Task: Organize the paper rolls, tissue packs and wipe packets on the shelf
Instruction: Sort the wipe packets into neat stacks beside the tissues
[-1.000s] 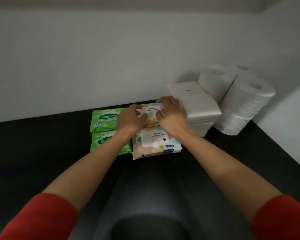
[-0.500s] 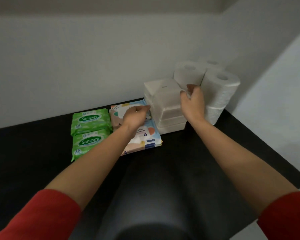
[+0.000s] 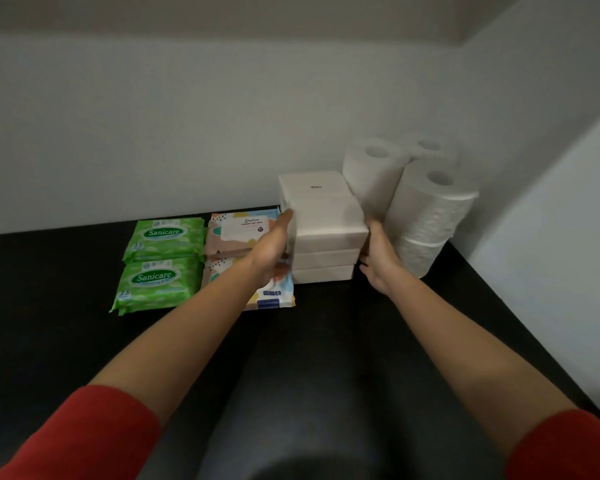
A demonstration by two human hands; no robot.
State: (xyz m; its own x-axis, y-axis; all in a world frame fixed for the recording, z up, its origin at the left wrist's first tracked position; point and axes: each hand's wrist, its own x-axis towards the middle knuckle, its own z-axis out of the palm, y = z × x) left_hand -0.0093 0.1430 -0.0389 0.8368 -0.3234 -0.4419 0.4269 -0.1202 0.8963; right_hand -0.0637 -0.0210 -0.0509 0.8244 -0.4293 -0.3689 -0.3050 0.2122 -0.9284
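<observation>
A stack of white tissue packs (image 3: pixel 328 233) stands on the black shelf (image 3: pixel 343 334), with a second white stack (image 3: pixel 312 185) just behind it. My left hand (image 3: pixel 274 249) presses flat on the front stack's left side. On its right side lies my right hand (image 3: pixel 378 261), so the stack is clasped between both. White paper rolls (image 3: pixel 430 209) stand stacked in the right corner, with more rolls (image 3: pixel 371 168) behind. Left of the tissues lie two patterned wipe packets (image 3: pixel 239 233), the nearer one partly hidden by my left hand, and two green wipe packets (image 3: pixel 165 237).
A white back wall (image 3: pixel 187 133) and a white side wall (image 3: pixel 551 237) close in the shelf's far right corner. The shelf's dark surface stretches toward me and to the left of the green packets.
Both hands left the patterned wipe packets. The right hand went to the tissue packs first, then dropped to the front stack's right side, and the left hand came to its left side.
</observation>
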